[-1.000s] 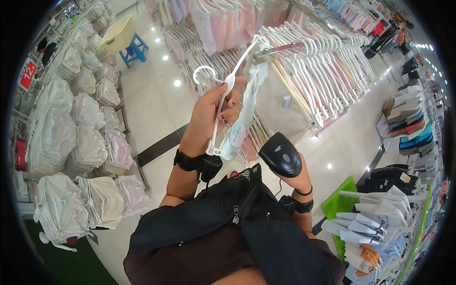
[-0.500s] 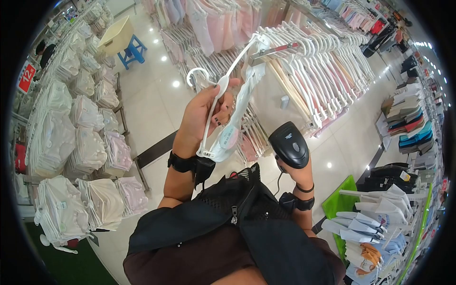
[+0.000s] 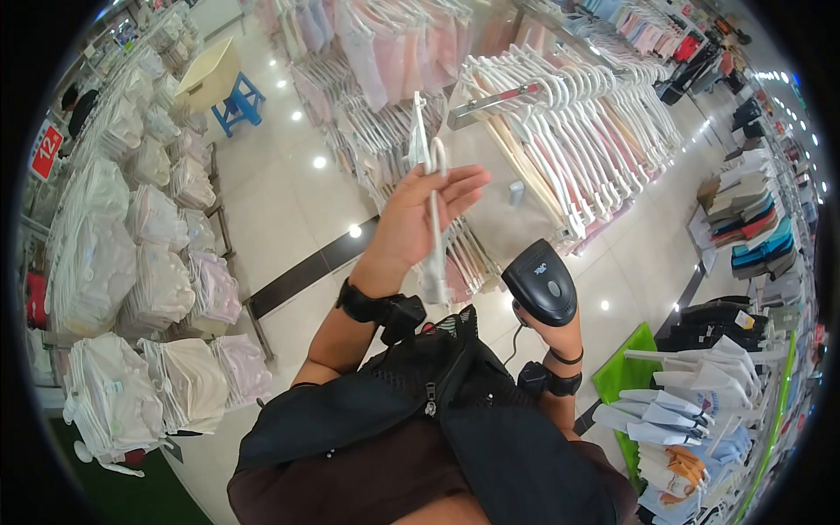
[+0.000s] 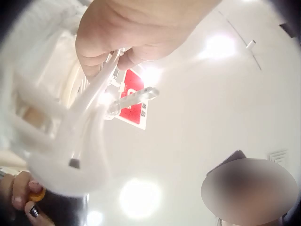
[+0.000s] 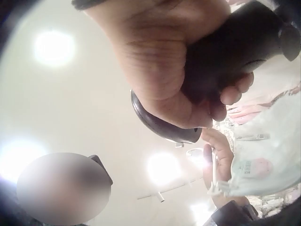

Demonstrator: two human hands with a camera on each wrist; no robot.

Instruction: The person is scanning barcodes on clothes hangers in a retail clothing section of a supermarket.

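My left hand (image 3: 416,219) pinches a white plastic clip hanger (image 3: 436,245) between thumb and fingers, the other fingers stretched out to the right. The hanger is seen nearly edge-on in the head view. From it hangs a pale garment in clear wrapping (image 5: 282,146), with a pinkish round label; the right wrist view shows it best. Around the handle of a black barcode scanner (image 3: 540,284), my right hand (image 3: 558,337) keeps its grip, the scanner's head up and a cable trailing below. The scanner stands to the right of the hanger, apart from it.
Ahead, a metal rail (image 3: 490,107) carries many white hangers with pastel clothes (image 3: 577,149). Wrapped garments (image 3: 105,254) fill racks on the left. A cream tub (image 3: 210,74) sits on a blue stool (image 3: 238,105). More clothes (image 3: 704,385) hang at right beside a green panel (image 3: 623,376).
My left hand has turned the hanger from broadside to nearly edge-on, swinging its garment mostly out of the head view. The scanner in my right hand has shifted slightly to the right.
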